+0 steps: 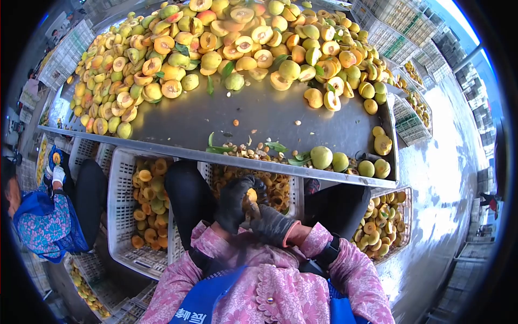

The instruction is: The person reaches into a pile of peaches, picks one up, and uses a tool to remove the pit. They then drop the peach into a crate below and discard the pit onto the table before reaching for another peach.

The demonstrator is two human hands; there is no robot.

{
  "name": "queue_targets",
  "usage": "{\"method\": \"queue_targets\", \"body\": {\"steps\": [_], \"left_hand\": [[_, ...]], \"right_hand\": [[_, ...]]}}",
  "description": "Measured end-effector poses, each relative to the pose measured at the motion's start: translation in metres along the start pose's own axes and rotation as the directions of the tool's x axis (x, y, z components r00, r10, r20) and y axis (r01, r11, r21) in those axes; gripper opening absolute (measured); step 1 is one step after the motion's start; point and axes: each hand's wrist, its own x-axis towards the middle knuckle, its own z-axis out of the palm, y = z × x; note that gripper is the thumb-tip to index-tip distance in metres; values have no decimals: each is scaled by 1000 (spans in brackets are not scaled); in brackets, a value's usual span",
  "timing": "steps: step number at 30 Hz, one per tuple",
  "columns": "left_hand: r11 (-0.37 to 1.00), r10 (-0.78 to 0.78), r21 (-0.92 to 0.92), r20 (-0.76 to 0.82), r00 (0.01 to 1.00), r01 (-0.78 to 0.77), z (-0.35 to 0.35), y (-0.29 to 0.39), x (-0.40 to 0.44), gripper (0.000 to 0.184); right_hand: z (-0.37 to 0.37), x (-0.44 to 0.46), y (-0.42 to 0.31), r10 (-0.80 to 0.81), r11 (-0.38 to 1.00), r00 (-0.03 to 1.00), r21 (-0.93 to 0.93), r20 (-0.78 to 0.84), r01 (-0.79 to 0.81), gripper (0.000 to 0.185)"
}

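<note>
My left hand [233, 204], in a dark glove, is closed around a yellow peach piece [251, 195] in front of my lap. Pressed close beside it is my right hand [271, 224], also gloved, its fingers curled by the fruit. Whatever my right fingers grip is hidden. Below both hands stands a crate [296, 198] of hollowed peach halves [278, 195] between my knees. Beyond it, a metal table [199, 119] bears a big heap of whole and cut peaches [171, 88].
Loose pits [253, 151], leaves and several whole peaches [321, 157] lie along the table's near edge. A white crate [117, 216] of peach halves stands left, another crate [408, 216] right. At far left a co-worker's gloved hand [58, 173] is near a peach half.
</note>
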Motion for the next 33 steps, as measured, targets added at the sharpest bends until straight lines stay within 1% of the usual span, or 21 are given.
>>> {"method": "queue_targets", "body": {"steps": [2, 4, 7, 8, 10, 12, 13, 15, 17, 19, 20, 21, 22, 23, 24, 25, 28, 30, 31, 32, 33], "left_hand": [[999, -21, 45, 18, 1000, 20, 0, -11, -2, 18], [962, 107, 242, 92, 990, -127, 0, 10, -2, 19], [948, 159, 259, 120, 980, -186, 1, 23, -2, 17], [996, -15, 89, 51, 999, 10, 3, 22, -2, 18], [888, -378, -281, 9, 926, 365, 9, 19, -2, 19], [922, -319, -237, -14, 948, 307, 9, 18, -3, 21], [938, -288, -214, -38, 957, 274, 9, 18, -3, 22], [965, -224, -162, -98, 970, 206, 11, 21, -3, 23], [961, -228, -192, -143, 963, 199, 13, 23, -4, 23], [919, -304, -309, -164, 938, 244, 13, 25, -3, 24], [978, -176, -148, -212, 961, 146, 13, 25, -5, 21], [999, -40, 20, -238, 970, 46, 13, 25, -7, 19], [998, -59, -19, -250, 966, 56, 11, 18, -9, 19], [996, -79, -59, -262, 962, 65, 9, 11, -10, 19], [936, -255, -304, -239, 937, 178, 3, -14, -8, 20], [804, -417, -527, -173, 892, 274, 1, -16, -6, 22], [787, -330, -584, -126, 936, 199, 7, 17, -7, 25], [936, -102, -341, -19, 995, 90, 3, 10, -5, 25], [976, 6, -217, 58, 998, 7, 0, 9, -4, 26], [995, 93, -52, 102, 990, -88, -5, 9, -2, 25], [976, 168, 110, 156, 973, -186, -10, 15, 0, 25]], "right_hand": [[12, 4, -2, 425, 888, 905, 181, 32, -423, 30], [11, 3, -3, 410, 898, 911, 162, 34, -410, 29], [21, 2, 20, 276, 932, 953, 207, 123, -297, 30], [28, 0, 31, 210, 939, 964, 240, 163, -246, 31], [35, -3, 31, 154, 986, 986, 59, 71, -158, 26], [34, -3, 29, 133, 990, 990, 44, 47, -135, 23], [30, -2, 26, 145, 981, 987, 124, 64, -152, 22], [15, 3, 17, 79, 992, 986, 87, 150, -92, 21], [-12, 10, -5, -42, 988, 951, -127, 306, 85, 35], [1, 4, 6, -42, 998, 979, -43, 200, 51, 30], [5, 3, 9, -39, 999, 988, 0, 147, 39, 27], [5, 5, 5, 99, 983, 984, 138, 148, -119, 24], [3, 8, -1, 233, 923, 958, 271, 168, -272, 21], [5, 8, -1, 280, 859, 937, 380, 210, -342, 18], [6, 8, 0, 326, 777, 912, 479, 251, -409, 16], [9, 7, 7, 288, 722, 912, 560, 291, -407, 15], [4, 7, 7, 264, 730, 907, 547, 328, -410, 17], [-5, 7, 0, 132, 925, 974, 330, 185, -188, 18], [-10, 6, -2, -50, 994, 996, 106, 78, 42, 18], [-12, 5, -2, -251, 957, 968, -144, 16, 251, 18], [-6, 4, 2, -69, 997, 998, -19, 4, 69, 19]]}}
